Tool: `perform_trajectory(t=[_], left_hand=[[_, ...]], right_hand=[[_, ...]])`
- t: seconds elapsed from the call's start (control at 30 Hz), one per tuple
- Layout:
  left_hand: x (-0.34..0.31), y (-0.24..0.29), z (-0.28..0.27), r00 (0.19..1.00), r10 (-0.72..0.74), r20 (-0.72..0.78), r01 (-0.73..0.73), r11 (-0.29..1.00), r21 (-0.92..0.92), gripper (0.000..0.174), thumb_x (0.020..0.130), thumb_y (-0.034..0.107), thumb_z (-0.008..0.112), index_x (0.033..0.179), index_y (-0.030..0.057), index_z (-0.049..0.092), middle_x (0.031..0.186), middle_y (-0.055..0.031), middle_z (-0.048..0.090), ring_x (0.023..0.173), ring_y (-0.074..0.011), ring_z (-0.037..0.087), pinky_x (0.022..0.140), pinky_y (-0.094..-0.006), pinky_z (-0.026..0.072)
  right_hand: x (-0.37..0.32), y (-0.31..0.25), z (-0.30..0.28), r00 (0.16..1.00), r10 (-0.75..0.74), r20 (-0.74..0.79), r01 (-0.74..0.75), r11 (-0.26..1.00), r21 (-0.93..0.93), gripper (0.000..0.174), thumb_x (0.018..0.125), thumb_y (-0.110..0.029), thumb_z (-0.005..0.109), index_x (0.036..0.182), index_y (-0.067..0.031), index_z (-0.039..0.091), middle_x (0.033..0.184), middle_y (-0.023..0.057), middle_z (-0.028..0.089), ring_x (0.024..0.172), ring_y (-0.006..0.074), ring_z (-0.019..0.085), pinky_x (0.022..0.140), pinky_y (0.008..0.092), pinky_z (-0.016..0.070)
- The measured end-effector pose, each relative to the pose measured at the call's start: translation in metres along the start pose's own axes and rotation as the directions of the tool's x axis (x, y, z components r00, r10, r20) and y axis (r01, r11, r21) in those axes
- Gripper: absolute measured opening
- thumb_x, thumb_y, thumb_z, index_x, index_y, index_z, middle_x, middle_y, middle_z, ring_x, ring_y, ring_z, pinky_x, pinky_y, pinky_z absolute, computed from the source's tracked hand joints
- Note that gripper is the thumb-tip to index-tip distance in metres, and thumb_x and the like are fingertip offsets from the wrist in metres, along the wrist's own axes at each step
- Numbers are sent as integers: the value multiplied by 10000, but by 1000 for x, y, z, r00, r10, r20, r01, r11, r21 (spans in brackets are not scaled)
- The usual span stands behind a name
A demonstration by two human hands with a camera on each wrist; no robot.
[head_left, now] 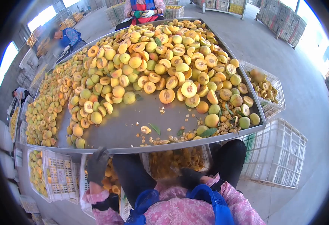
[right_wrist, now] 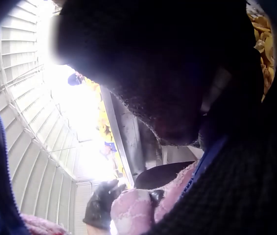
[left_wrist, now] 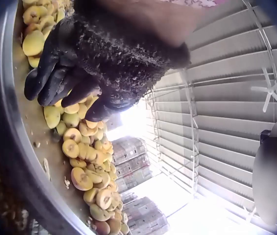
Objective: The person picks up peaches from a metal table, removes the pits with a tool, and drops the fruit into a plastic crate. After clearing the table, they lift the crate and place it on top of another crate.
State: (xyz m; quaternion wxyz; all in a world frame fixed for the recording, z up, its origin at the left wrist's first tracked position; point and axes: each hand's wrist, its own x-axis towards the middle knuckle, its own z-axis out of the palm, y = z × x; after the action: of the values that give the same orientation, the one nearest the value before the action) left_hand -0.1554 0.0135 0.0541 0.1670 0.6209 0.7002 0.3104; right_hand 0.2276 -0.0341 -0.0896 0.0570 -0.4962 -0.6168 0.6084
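Note:
My left hand (head_left: 98, 165), in a black glove, is at the near rim of a metal-edged table (head_left: 134, 150). In the left wrist view its fingers (left_wrist: 55, 83) hang loosely bent, with nothing visible in them, and overlap the fruit beyond. My right hand (head_left: 190, 178), also dark-gloved, is low over my lap, in front of a crate of fruit pieces (head_left: 175, 161). The glove (right_wrist: 143, 73) is very dark in the right wrist view; I cannot tell whether it holds anything. Yellow apricot-like fruit (head_left: 134, 62), whole and halved, is heaped on the table.
Loose pits (head_left: 160, 141) and leaves lie along the table's near edge. White plastic crates stand at the left (head_left: 59, 176) and right (head_left: 273, 153), with another fruit crate (head_left: 265, 90) beside the table. A gloved person (head_left: 143, 11) sits across; another (head_left: 69, 37) is at the left.

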Motion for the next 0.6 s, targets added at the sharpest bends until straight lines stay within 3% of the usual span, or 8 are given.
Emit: perform_trajectory(t=[0.07,0.13,0.2,0.3,0.4,0.47,0.53,0.6], left_hand=[[47,32,42,986,-107,127,149,911,-385,311,803,229,689,1041,31,659,989,-148,670,912,-305,641,828,-367,497],[98,60,87,959,205,195,-167,966,-195,349,810,243,673,1078,22,643,1024,-155,669,929,-293,645,838,-355,500],[143,105,132,966,41,257,21,972,-234,432,814,230,691,1151,-26,604,961,-90,684,817,-108,619,707,-256,498],[189,126,208,973,25,228,10,989,-147,455,800,246,699,1154,-22,602,983,-126,687,859,-154,649,715,-288,511],[196,149,248,953,-47,301,93,986,-141,489,786,243,707,1177,-22,579,973,-154,686,858,-208,666,719,-325,522],[180,166,247,982,-121,142,144,977,-159,572,750,293,715,1198,-18,543,1080,-235,638,1063,-368,598,907,-413,471],[181,151,259,979,-165,121,189,954,-231,540,757,229,707,1205,-9,523,1038,-197,656,992,-330,631,873,-385,491],[178,137,258,960,-178,215,267,809,-523,443,781,160,665,1171,-8,540,958,-121,665,872,-226,644,792,-316,517]], right_hand=[[11,-12,-7,1000,-2,-3,2,1000,30,370,836,-233,557,1107,19,551,1006,239,631,929,315,633,778,385,471],[-39,47,-13,1000,-8,-10,8,998,59,366,841,-236,556,1106,16,548,1002,235,631,926,310,632,775,384,471],[-8,11,-13,1000,-12,-19,13,996,88,363,845,-239,555,1106,13,546,997,232,630,922,306,631,772,383,471],[-58,76,-3,999,-8,-32,12,991,131,358,851,-244,553,1105,9,542,990,226,630,917,299,630,767,382,472],[-38,53,-9,1000,6,-31,-1,984,178,353,858,-248,551,1104,4,538,983,221,629,911,292,628,762,380,472],[-38,54,-8,1000,17,-22,-12,976,217,349,862,-251,549,1103,1,535,979,217,629,908,288,628,759,379,473],[-94,45,-20,1000,21,-5,-19,966,258,346,866,-254,548,1102,-2,532,974,213,628,904,284,627,755,378,473],[-13,23,-16,1000,22,17,-26,956,293,343,871,-257,547,1102,-4,529,970,210,628,901,279,626,752,377,473]])
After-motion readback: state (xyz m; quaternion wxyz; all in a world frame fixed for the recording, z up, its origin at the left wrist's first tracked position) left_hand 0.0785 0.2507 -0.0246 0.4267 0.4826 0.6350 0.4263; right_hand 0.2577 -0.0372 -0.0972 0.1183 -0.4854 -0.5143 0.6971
